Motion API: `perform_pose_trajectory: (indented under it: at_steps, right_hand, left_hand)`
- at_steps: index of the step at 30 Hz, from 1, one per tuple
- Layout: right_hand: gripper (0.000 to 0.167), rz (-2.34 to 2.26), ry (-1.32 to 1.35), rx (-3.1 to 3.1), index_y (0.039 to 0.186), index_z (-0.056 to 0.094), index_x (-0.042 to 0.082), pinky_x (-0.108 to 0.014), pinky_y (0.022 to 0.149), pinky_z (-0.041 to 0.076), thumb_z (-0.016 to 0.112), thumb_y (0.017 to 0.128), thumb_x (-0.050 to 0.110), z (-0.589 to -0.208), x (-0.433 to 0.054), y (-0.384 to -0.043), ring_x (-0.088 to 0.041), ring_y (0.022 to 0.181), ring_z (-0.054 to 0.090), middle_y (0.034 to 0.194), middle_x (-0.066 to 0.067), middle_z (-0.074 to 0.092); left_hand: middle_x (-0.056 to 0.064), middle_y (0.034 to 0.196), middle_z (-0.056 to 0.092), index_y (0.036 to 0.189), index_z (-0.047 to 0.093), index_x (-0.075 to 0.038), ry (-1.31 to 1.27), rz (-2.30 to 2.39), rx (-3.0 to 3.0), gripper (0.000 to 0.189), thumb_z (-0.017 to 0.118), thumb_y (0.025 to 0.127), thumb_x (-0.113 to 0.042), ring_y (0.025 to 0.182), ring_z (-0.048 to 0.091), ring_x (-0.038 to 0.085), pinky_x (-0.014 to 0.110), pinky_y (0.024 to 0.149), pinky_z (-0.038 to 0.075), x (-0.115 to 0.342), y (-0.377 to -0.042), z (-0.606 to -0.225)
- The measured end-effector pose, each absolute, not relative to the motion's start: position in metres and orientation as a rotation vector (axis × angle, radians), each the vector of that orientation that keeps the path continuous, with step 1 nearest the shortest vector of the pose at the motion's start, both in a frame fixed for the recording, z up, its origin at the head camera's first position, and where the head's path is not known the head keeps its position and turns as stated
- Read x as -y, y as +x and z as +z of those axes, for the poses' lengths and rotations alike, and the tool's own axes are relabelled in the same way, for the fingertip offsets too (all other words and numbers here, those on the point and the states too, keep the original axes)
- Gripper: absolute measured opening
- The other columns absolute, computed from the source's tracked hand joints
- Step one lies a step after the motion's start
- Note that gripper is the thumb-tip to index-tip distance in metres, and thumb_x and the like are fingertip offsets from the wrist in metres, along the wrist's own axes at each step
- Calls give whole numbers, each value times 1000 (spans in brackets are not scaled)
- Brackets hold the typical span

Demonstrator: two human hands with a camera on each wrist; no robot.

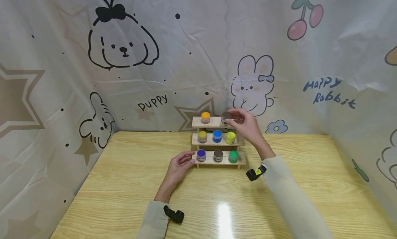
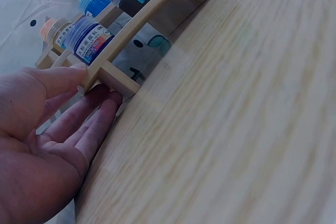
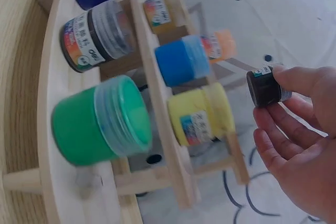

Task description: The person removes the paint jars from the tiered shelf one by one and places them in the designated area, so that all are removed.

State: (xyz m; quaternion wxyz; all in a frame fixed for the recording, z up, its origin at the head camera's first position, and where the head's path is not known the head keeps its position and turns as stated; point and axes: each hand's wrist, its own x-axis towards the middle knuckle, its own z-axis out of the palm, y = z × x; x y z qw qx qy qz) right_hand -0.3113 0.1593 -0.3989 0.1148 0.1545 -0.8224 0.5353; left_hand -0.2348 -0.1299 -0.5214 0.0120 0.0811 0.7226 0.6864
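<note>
My right hand (image 1: 248, 127) pinches a small dark paint jar (image 3: 263, 88) between thumb and fingers, at the right part of the rack's top tier. Whether that jar touches the tier, I cannot tell. At the left end of the three-tier wooden rack (image 1: 209, 162), my left hand (image 1: 177, 169) holds the bottom tier's edge, thumb on the board and fingers by the leg. An orange jar (image 1: 205, 118) stands on the top tier. Ochre, blue (image 1: 217, 136) and yellow jars (image 1: 230, 138) fill the middle one. Purple (image 1: 201, 155), dark brown (image 1: 218, 156) and green jars (image 1: 233, 157) line the bottom.
The rack stands near the back edge of a wood-grain table (image 1: 124, 183). Behind it hangs a pale curtain (image 1: 192, 73) printed with cartoon animals and stars. Each sleeve carries a black wrist camera (image 1: 256, 173).
</note>
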Motion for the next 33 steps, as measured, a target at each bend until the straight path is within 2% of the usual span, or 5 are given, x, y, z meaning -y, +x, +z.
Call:
perform_pose_trajectory:
  at_steps: [9, 19, 29, 33]
  right_hand:
    - [39, 1618, 422, 2283, 130, 64, -1, -24, 97, 53, 75, 96, 17, -399, -188, -285, -28, 115, 64, 125, -18, 66]
    - [41, 1565, 335, 2208, 132, 62, -3, -15, 93, 51, 74, 96, 11, -412, -221, -263, -6, 108, 63, 125, -19, 65]
    - [41, 1556, 96, 2206, 132, 61, -8, -11, 91, 50, 73, 96, 8, -429, -252, -253, -4, 105, 62, 120, -7, 65]
    - [41, 1560, 23, 2186, 131, 63, -5, -10, 89, 50, 75, 95, 10, -437, -263, -251, -2, 103, 63, 117, 0, 66]
  left_hand:
    - [21, 130, 66, 130, 66, 4, 247, 2139, -2266, 34, 70, 97, -2, 123, 60, 34, 21, 94, 52, 133, -234, -520]
    - [21, 131, 66, 130, 65, 4, 241, 2147, -2259, 34, 71, 96, -2, 124, 60, 35, 22, 96, 52, 136, -235, -521]
    - [22, 131, 66, 130, 65, 6, 264, 2160, -2254, 34, 69, 97, 0, 123, 60, 36, 21, 94, 52, 134, -234, -518]
    - [22, 132, 65, 130, 65, 5, 283, 2142, -2253, 34, 70, 97, -1, 123, 60, 35, 21, 94, 52, 133, -236, -521]
